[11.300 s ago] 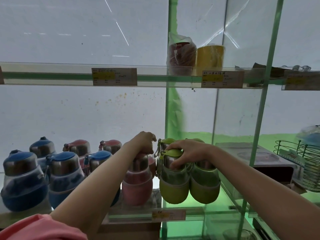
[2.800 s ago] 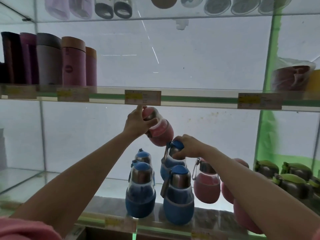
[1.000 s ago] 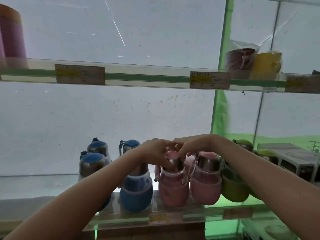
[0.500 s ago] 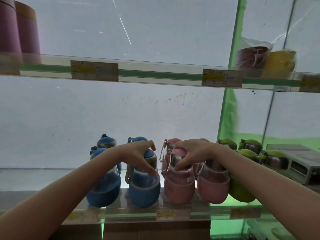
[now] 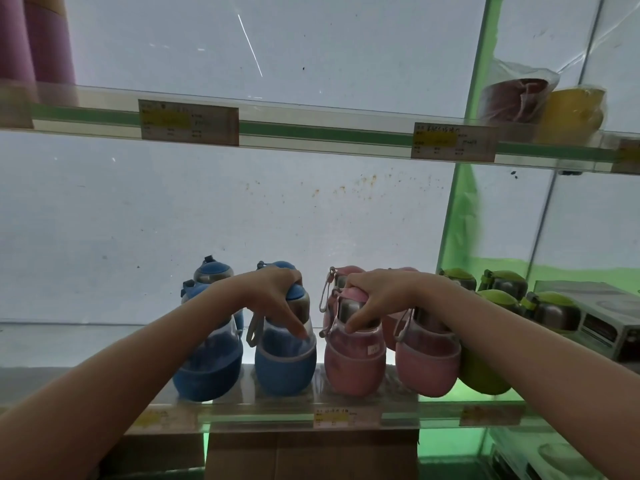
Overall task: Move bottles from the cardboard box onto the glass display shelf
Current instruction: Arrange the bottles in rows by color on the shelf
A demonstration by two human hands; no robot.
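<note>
Head view: left hand (image 5: 273,296) grips blue bottle (image 5: 285,355) at its neck; right hand (image 5: 377,296) grips pink bottle (image 5: 355,362) likewise (both standing on near shelf (image 5: 263,415)).

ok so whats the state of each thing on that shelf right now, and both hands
left hand: grips the front blue bottle's neck
right hand: grips the front pink bottle's neck
front blue bottle: upright on the glass shelf, capped
front pink bottle: upright, capped
second pink bottle: upright, behind the right forearm
left blue bottle: upright, partly hidden by the left arm
green bottles: capped
</note>
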